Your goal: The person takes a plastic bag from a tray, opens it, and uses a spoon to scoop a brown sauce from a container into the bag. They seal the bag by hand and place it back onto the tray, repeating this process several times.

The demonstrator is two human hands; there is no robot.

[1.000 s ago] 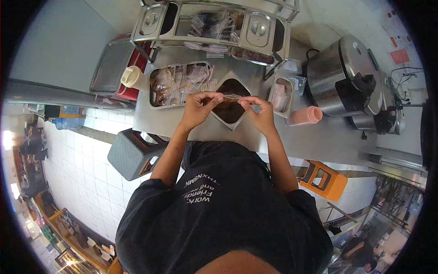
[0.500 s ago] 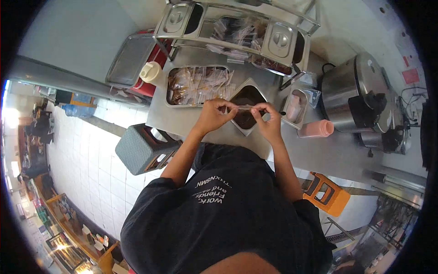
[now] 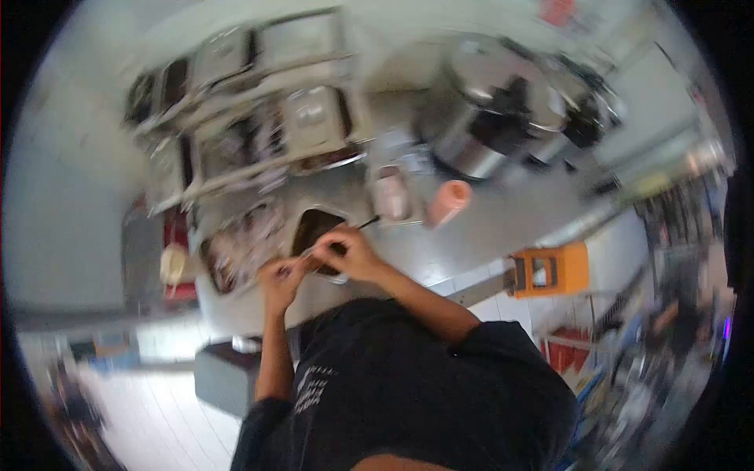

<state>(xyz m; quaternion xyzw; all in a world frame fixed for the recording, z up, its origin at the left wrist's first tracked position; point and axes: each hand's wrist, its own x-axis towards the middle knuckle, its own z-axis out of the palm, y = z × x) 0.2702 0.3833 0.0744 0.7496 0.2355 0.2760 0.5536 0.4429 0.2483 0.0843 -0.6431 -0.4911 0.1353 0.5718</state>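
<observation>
Left hand (image 3: 283, 279): fingers pinched shut on the 8 o'clock end of the clear packet (image 3: 309, 253). Right hand (image 3: 351, 251): fingers pinched on its 2 o'clock end. Hold it taut and level over the dark-filled pan (image 3: 312, 224) on the counter (image 3: 479, 231).

You could read nothing here: the picture was smeared by motion. The white print (image 3: 316, 386) on the chest of your black shirt (image 3: 440, 392) showed only as a few pale, blurred lines, and no letter could be made out. The red sign (image 3: 558, 9) on the wall at the top edge was a plain blur of colour. The thin packet (image 3: 309, 252) pinched between your left hand (image 3: 281, 276) and your right hand (image 3: 351, 253) was too small and too blurred to show any lettering.
</observation>
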